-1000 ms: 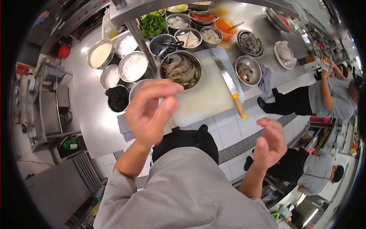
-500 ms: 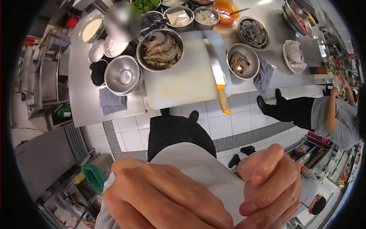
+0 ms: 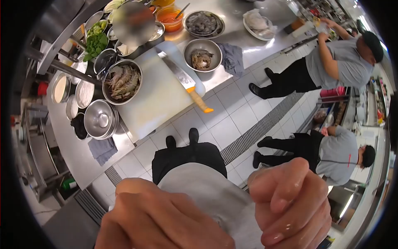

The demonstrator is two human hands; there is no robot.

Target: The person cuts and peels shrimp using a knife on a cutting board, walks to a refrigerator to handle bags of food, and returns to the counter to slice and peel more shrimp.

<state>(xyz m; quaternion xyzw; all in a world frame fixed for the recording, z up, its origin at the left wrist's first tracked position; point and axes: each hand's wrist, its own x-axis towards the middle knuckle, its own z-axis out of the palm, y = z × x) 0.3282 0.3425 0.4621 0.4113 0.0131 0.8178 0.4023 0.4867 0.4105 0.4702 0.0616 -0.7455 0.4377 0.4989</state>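
Both hands are close to the camera, in front of my light shirt. My left hand (image 3: 161,220) shows its back, fingers bent downward and tips hidden. My right hand (image 3: 294,203) is curled into a loose, wet-looking fist, apart from the left, with no object showing in it. Beyond them on the steel table, a knife (image 3: 176,72) with a yellow-orange handle lies on a white cutting board (image 3: 145,91), its handle past the edge. A metal bowl of whole shrimp (image 3: 122,83) stands left of the knife; a smaller bowl (image 3: 214,62) with a few shrimp stands right.
Stacked metal bowls (image 3: 99,119) and a grey cloth (image 3: 103,150) sit at left, another cloth (image 3: 231,60) at right. Behind are orange sauce (image 3: 170,25) and grey peeled-looking shrimp (image 3: 203,24). Two co-workers (image 3: 340,62) stand to the right. A blurred disc hides some containers.
The view has rotated and shifted, so the table sits tilted further left and more of the co-workers shows. Both hands stay near the camera in much the same curled poses.
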